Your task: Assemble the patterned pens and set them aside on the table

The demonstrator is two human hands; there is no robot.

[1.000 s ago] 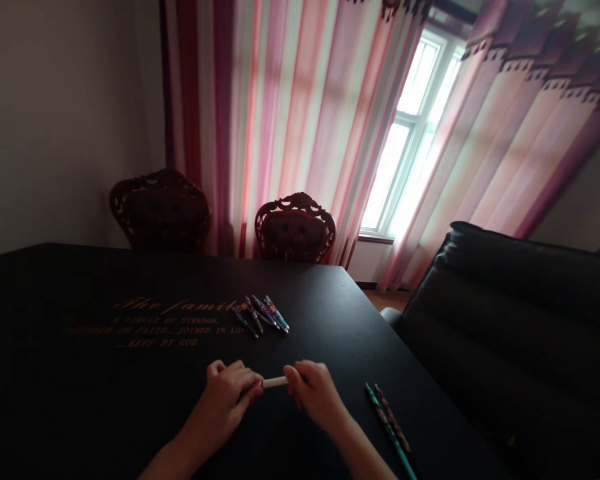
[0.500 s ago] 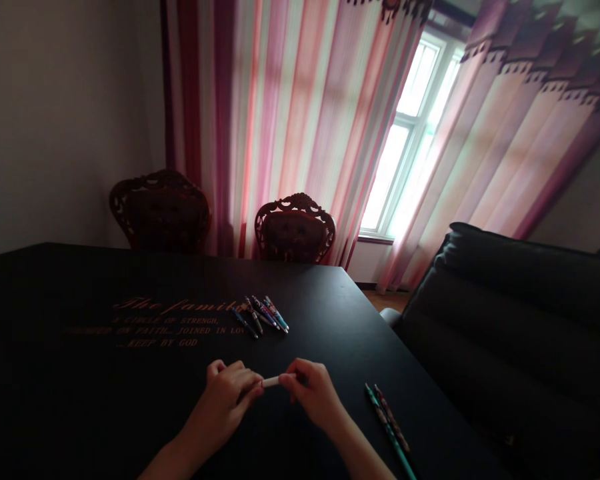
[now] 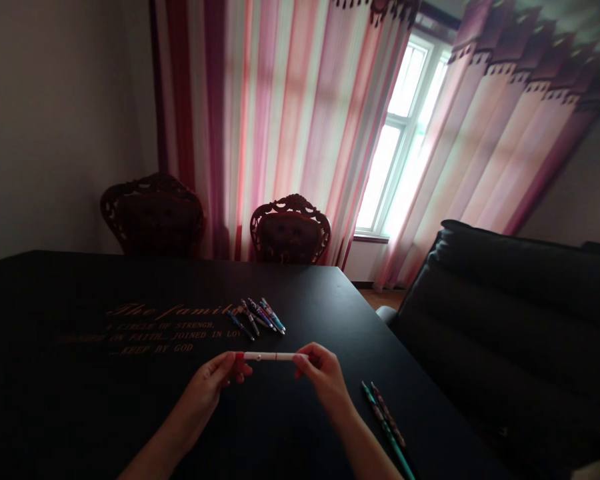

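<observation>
A white pen (image 3: 267,357) with a red end is held level above the dark table, stretched between both hands. My left hand (image 3: 213,377) pinches its red end with thumb and fingers. At the other end, my right hand (image 3: 323,373) grips the white barrel between thumb and forefinger. Just beyond the hands, a pile of several patterned pens (image 3: 260,315) lies on the tabletop. To the right of my right forearm, a green pen (image 3: 389,430) and a dark patterned pen (image 3: 387,415) lie side by side.
The black table (image 3: 300,287) carries gold lettering (image 3: 173,327) at the left. Two carved chairs (image 3: 291,230) stand behind its far edge. A black leather seat (image 3: 500,320) is along the right side. Striped curtains (image 3: 280,120) hang by a window (image 3: 395,147).
My left hand has slid left and now pinches the pen's red end, so more of the white barrel shows. My right hand has moved slightly right and up. The view has shifted a little.
</observation>
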